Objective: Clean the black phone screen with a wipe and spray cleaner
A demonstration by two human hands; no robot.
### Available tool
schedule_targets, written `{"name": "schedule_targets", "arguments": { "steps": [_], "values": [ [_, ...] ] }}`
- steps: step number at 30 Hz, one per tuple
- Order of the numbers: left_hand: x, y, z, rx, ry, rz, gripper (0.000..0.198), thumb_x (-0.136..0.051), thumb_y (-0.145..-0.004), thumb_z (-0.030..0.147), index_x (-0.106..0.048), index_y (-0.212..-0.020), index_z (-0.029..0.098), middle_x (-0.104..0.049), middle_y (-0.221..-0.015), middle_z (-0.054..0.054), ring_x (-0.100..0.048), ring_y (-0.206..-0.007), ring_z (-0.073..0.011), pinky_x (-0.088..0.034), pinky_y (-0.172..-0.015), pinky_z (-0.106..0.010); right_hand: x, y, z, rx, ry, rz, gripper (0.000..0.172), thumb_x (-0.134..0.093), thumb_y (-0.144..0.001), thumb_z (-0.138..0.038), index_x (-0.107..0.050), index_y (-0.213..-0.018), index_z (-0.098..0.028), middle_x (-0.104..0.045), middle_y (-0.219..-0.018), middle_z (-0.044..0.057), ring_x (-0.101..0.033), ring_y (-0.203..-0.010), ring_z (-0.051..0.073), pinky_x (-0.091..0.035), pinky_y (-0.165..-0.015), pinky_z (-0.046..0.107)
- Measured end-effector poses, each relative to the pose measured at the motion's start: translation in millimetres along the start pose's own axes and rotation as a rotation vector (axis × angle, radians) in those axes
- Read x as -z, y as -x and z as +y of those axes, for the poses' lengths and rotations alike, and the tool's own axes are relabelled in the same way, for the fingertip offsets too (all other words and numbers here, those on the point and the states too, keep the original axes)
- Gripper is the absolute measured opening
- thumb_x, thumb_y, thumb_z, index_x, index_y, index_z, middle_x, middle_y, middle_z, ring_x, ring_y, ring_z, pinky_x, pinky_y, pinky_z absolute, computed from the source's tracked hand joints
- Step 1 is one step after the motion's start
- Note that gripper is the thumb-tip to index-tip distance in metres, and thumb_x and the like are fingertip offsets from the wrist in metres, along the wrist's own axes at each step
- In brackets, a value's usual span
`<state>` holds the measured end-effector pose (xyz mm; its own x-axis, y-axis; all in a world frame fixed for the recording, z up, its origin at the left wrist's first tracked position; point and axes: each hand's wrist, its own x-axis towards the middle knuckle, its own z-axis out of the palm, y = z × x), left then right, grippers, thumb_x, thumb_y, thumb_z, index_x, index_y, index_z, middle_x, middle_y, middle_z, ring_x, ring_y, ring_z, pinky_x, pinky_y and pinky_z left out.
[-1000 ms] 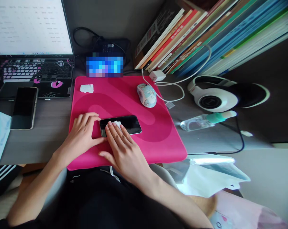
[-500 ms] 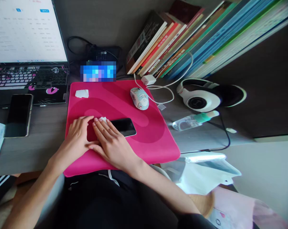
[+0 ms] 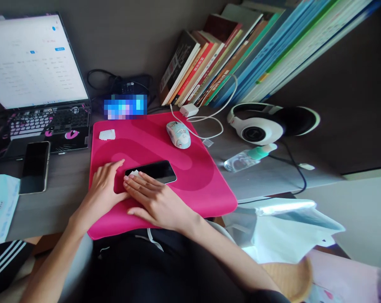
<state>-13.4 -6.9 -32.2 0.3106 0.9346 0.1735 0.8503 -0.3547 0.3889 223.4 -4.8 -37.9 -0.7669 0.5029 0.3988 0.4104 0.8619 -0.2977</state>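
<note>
A black phone [image 3: 155, 171] lies face up on the pink desk mat [image 3: 190, 185]. My left hand [image 3: 103, 191] rests on the mat at the phone's left end, fingers bent against its edge. My right hand [image 3: 152, 200] lies across the phone's left part with its fingers flat, pressing a small white wipe [image 3: 133, 173] onto the screen. Only a corner of the wipe shows past the fingertips.
A second white wipe [image 3: 107, 134] lies at the mat's far left corner; a patterned mouse [image 3: 178, 134] sits further right. A laptop [image 3: 38, 97] and another phone [image 3: 35, 167] are on the left. Headphones [image 3: 266, 124], a spray bottle [image 3: 249, 158], a charger cable and leaning books [image 3: 241, 50] fill the right.
My right hand slid the wipe from the middle of the screen to the phone's left end, staying near there. The camera tilted up, showing more of the laptop screen.
</note>
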Motion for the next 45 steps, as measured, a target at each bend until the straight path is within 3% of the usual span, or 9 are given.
{"name": "schedule_targets", "arguments": {
  "steps": [5,8,15,22,30,38,45],
  "values": [
    [4.9,0.2,0.7,-0.030,-0.035,-0.046,0.067,-0.080,-0.092,0.027,-0.049,-0.151,0.034,-0.054,-0.151,-0.009,-0.053,-0.136,-0.0337,-0.046,-0.115,-0.053,3.4,4.5,5.4,0.045,0.021,0.011,0.059,-0.048,-0.113,-0.051,-0.061,-0.150,-0.007,-0.059,-0.159,0.015,-0.053,-0.152,0.026,-0.034,-0.135,0.046],
    [3.9,0.5,-0.7,-0.035,-0.045,-0.039,0.062,-0.079,-0.093,0.032,-0.051,-0.148,0.032,-0.054,-0.150,-0.009,-0.053,-0.135,-0.0334,-0.046,-0.115,-0.053,1.7,5.4,3.8,0.017,0.027,0.017,0.058,-0.050,-0.112,-0.049,-0.060,-0.151,-0.007,-0.060,-0.157,0.016,-0.054,-0.151,0.026,-0.035,-0.134,0.046],
    [4.0,1.4,0.9,-0.052,-0.041,-0.028,0.066,-0.082,-0.092,0.042,-0.048,-0.146,0.028,-0.058,-0.148,-0.010,-0.055,-0.134,-0.0338,-0.047,-0.114,-0.053,-6.8,0.2,2.8,-0.089,0.082,0.109,0.058,-0.055,-0.110,-0.048,-0.061,-0.152,-0.008,-0.061,-0.156,0.018,-0.055,-0.151,0.030,-0.038,-0.133,0.051],
    [8.0,1.4,9.9,-0.047,-0.060,-0.029,0.062,-0.075,-0.096,0.054,-0.050,-0.147,0.028,-0.058,-0.150,-0.011,-0.056,-0.135,-0.0343,-0.046,-0.113,-0.053,3.1,7.4,14.4,-0.126,0.140,0.108,0.054,-0.051,-0.112,-0.043,-0.062,-0.149,-0.005,-0.059,-0.158,0.016,-0.054,-0.151,0.030,-0.040,-0.131,0.050],
    [3.3,0.0,14.0,-0.066,-0.133,-0.012,0.061,-0.073,-0.097,0.049,-0.049,-0.147,0.025,-0.058,-0.150,-0.011,-0.056,-0.133,-0.0345,-0.046,-0.114,-0.055,16.5,33.3,27.6,-0.237,0.187,0.108,0.050,-0.045,-0.115,-0.036,-0.058,-0.153,-0.006,-0.056,-0.160,0.014,-0.050,-0.154,0.028,-0.041,-0.131,0.051],
    [3.3,-0.7,13.4,-0.078,-0.095,0.010,0.058,-0.074,-0.096,0.049,-0.053,-0.144,0.025,-0.060,-0.147,-0.013,-0.057,-0.129,-0.0368,-0.046,-0.113,-0.057,7.2,36.7,26.9,-0.419,0.149,0.157,0.057,-0.048,-0.113,-0.035,-0.043,-0.166,-0.017,-0.051,-0.165,0.013,-0.043,-0.157,0.030,-0.039,-0.132,0.057],
    [1.3,-1.4,12.1,-0.097,-0.137,0.026,0.059,-0.070,-0.098,0.053,-0.053,-0.145,0.023,-0.060,-0.146,-0.014,-0.057,-0.128,-0.0371,-0.046,-0.112,-0.056,3.9,33.7,28.5,-0.460,0.150,0.159,0.059,-0.045,-0.114,-0.042,-0.047,-0.163,-0.009,-0.047,-0.168,0.016,-0.038,-0.160,0.031,-0.036,-0.133,0.056]
  ]
}}
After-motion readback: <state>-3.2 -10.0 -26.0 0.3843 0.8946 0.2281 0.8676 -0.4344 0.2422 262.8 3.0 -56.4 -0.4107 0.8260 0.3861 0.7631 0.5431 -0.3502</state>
